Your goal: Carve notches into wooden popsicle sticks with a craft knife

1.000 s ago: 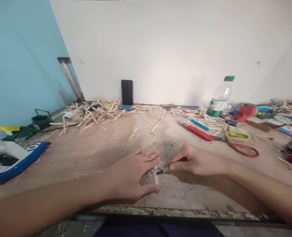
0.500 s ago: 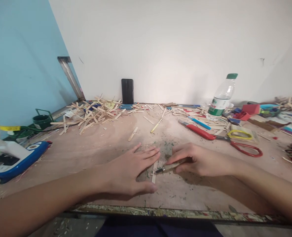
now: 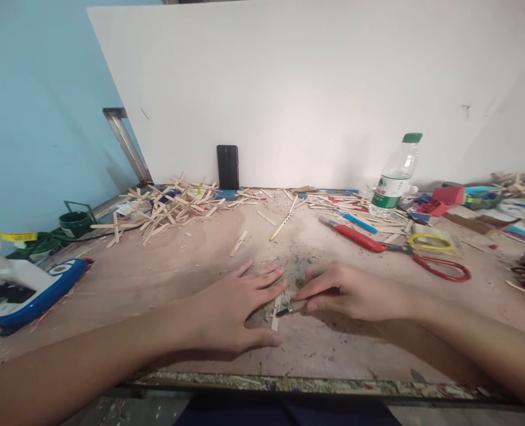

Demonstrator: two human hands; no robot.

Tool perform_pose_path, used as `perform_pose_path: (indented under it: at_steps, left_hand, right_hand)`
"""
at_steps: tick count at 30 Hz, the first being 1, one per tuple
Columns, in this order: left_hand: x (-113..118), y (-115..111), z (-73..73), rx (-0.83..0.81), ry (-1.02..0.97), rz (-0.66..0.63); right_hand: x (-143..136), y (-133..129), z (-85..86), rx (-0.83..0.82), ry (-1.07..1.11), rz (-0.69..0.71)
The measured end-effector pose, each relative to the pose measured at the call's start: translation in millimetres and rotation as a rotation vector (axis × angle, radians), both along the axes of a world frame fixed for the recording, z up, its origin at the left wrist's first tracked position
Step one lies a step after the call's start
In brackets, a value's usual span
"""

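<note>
My left hand (image 3: 236, 307) lies flat on the wooden table (image 3: 165, 278), fingers spread, pressing down on a thin wooden stick (image 3: 275, 312) whose end shows beside my fingertips. My right hand (image 3: 351, 290) pinches a small craft knife (image 3: 289, 308) low over the table, and its dark blade tip touches the stick just right of my left fingers. Green and pale shavings are scattered around both hands.
A heap of wooden sticks (image 3: 165, 207) lies at the back left, a black phone (image 3: 227, 167) leans on the white board. A water bottle (image 3: 395, 177), red cutter (image 3: 357, 236), red-handled scissors (image 3: 440, 267) and clutter sit right. A blue-white tool (image 3: 36, 287) lies left.
My right hand has shifted slightly left and turned the knife flatter along the stick. My left hand stays pressed down. The view has tilted a little.
</note>
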State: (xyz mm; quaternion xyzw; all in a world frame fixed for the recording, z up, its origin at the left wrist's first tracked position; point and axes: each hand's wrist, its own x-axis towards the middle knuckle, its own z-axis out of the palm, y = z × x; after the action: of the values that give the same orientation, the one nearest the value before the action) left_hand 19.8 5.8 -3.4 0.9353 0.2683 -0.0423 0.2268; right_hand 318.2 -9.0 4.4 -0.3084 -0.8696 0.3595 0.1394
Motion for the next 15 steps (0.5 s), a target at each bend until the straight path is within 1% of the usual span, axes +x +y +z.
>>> perform_pose_path:
  at_steps: [9,15]
  left_hand:
    - [-2.3,-0.8,-6.7,0.045,-0.062,-0.001]
    - [-3.5,0.3,-10.6,0.060,-0.109,-0.015]
  right_hand:
    - [0.1,0.6,1.8,-0.003,0.007,-0.028]
    - [0.5,3.7,-1.9,-0.019,0.032,-0.013]
